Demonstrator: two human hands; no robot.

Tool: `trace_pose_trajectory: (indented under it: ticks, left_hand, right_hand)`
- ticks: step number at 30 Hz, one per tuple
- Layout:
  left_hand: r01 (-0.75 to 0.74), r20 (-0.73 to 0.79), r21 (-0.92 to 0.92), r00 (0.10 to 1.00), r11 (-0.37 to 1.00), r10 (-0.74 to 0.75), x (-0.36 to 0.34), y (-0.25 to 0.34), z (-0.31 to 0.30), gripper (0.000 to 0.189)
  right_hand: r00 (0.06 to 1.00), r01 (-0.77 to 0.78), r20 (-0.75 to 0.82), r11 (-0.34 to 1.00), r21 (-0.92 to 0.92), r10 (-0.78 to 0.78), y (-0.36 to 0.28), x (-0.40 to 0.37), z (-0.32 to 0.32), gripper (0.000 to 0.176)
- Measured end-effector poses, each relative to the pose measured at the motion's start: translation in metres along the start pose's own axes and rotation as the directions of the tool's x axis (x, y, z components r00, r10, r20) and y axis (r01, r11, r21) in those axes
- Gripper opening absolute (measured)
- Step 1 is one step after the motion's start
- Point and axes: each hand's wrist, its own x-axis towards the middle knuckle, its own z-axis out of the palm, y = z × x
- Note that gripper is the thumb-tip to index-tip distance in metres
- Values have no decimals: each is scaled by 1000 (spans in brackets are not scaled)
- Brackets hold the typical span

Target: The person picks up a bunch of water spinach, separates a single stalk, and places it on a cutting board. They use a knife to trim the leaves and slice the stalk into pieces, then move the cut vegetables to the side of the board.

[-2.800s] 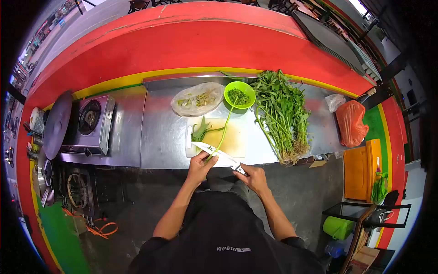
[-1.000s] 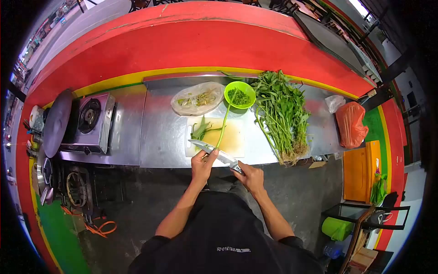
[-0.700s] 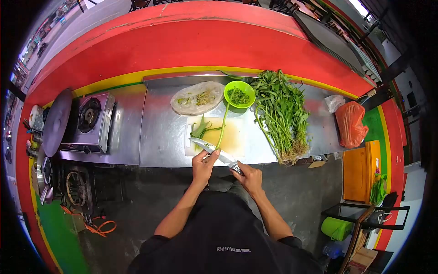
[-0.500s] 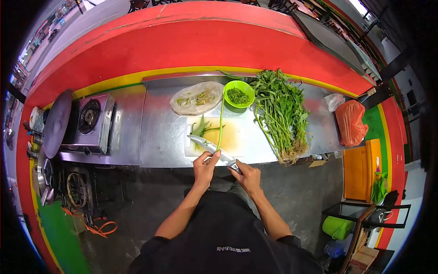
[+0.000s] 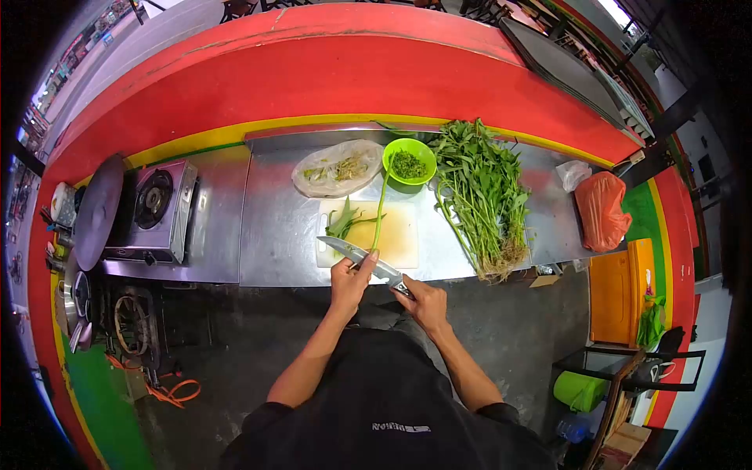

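The long green vegetable stalk point(image 5: 379, 215) sticks out from the left hand point(image 5: 348, 278). Its far end reaches over the pale plastic cutting board point(image 5: 401, 239), almost to the lime-green plastic bowl point(image 5: 389, 153) of chopped greens. The left fingers are closed, pinching the stalk's near end. The right hand point(image 5: 427, 301) is wrapped tight round the handle of a steel-bladed kitchen knife point(image 5: 354, 251), whose blade lies across the stalk just by the left thumb.

To me this looks like trimming in the air. The edge should be drawn away from that thumb in short, light strokes, with the stalk steady over the board so the pieces drop there.

A few cut green leaves point(image 5: 345, 223) lie on the board's left part. Beyond it sits a clear plastic bag of scraps point(image 5: 338, 167). To the right, a big heap of leafy green stems point(image 5: 482, 196) rests on the stainless steel counter point(image 5: 274, 227). Nothing blocks the hands; the thumb so close to the blade is what I'd watch.
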Motion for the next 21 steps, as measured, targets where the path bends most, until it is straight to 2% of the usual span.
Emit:
trace_pose_trajectory:
  ticks: [6, 11, 18, 21]
  left_hand:
    - [-56, -35, 12, 998, 998, 56, -8, 5, 0, 21]
    - [1, 14, 58, 1000, 998, -1, -8, 2, -7, 21]
    - [-42, 74, 87, 997, 995, 36, -10, 2, -8, 20]
    - [-40, 80, 169, 996, 985, 27, -12, -1, -5, 19]
  right_hand:
    - [1000, 4, -26, 1000, 4, -4, 6, -3, -2, 37]
    - [1000, 2, 8, 1000, 1, -2, 5, -2, -10, 36]
    - [1000, -19, 10, 1000, 21, 19, 7, -4, -7, 33]
    - [999, -45, 28, 998, 32, 44, 3, -1, -7, 34]
